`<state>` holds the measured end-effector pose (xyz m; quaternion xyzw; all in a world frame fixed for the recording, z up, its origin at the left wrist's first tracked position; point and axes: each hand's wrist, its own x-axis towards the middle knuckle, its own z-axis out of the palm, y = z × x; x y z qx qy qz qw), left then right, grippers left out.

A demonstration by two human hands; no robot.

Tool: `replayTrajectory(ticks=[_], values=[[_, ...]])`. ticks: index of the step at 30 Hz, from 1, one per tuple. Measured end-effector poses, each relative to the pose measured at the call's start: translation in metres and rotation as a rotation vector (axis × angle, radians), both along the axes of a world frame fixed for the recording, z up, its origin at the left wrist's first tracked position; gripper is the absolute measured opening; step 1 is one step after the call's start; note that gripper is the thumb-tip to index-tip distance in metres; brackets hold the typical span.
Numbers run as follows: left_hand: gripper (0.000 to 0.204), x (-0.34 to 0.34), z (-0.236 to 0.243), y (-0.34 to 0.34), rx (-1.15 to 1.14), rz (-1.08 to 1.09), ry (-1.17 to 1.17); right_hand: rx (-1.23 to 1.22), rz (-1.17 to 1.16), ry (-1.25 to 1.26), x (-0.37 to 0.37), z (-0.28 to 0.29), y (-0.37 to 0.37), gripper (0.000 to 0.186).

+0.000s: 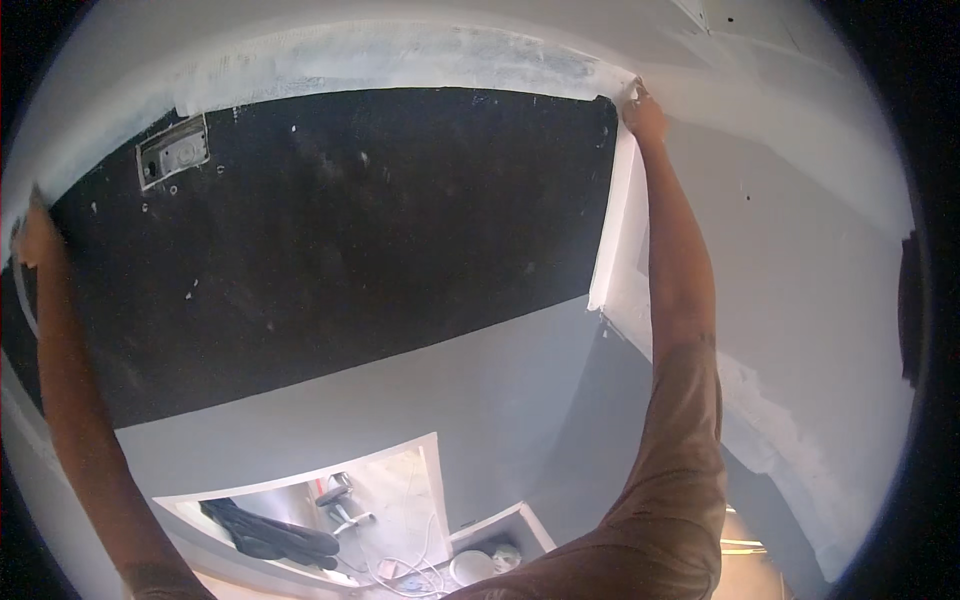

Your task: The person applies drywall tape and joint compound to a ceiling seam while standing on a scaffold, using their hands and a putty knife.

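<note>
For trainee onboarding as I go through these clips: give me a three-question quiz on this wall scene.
1. True or false: the right hand is at the top right corner of the black panel.
2. What is set into the panel's upper left?
3. The left hand is at the panel's: A) left edge B) bottom edge C) centre.

Key: 1 true. 2 a small grey metal box. 3 A.

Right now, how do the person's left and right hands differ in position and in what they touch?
The right hand reaches the black panel's upper right corner, against white wall; the left hand sits lower, at the panel's left edge. The right hand shows clearly, the left is blurred at the rim. Both arms stretch upward.
</note>
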<state>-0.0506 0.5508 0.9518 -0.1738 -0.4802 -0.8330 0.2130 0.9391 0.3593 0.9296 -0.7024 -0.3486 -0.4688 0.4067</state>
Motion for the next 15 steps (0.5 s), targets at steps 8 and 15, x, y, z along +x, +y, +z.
replayTrajectory(ticks=[8,15], values=[[0.091,-0.025,0.012,0.073,-0.071,0.228,0.042,0.318,1.395,0.641,0.005,0.041,-0.024,0.012],[0.086,-0.059,0.015,0.122,-0.129,0.297,0.085,0.290,1.282,0.501,-0.112,0.013,-0.056,0.025]])
